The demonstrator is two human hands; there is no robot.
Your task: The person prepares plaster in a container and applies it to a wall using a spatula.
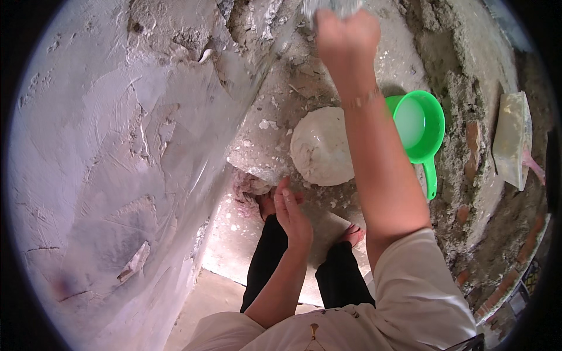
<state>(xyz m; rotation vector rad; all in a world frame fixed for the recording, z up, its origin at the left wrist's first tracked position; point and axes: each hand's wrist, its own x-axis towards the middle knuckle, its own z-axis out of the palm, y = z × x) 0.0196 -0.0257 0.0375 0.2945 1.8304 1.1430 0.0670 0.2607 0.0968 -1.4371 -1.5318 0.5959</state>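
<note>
My right hand point(349, 44) is stretched far forward at the top of the head view, closed in a fist. A pale, motion-blurred thing point(328, 7) juts out ahead of the knuckles, cut off by the picture's edge; its kind cannot be told. Lower down, my left hand point(291, 213) hangs with its fingers stretched out and nothing in it. Ahead of that hand sits a round mass of wet white plaster point(322, 143), partly covered by my right forearm. Right of this forearm stands a green plastic dipper point(436, 131) with milky liquid inside, its handle pointing toward me.
A grey wall point(105, 146), smeared with plaster and flaking in places, fills the left side. Rough masonry with exposed brick point(472, 146) runs along the right. On it rests a plaster-crusted, pale flat-sided tool point(510, 140) with a pink handle. My feet are below on the speckled ledge point(225, 234).
</note>
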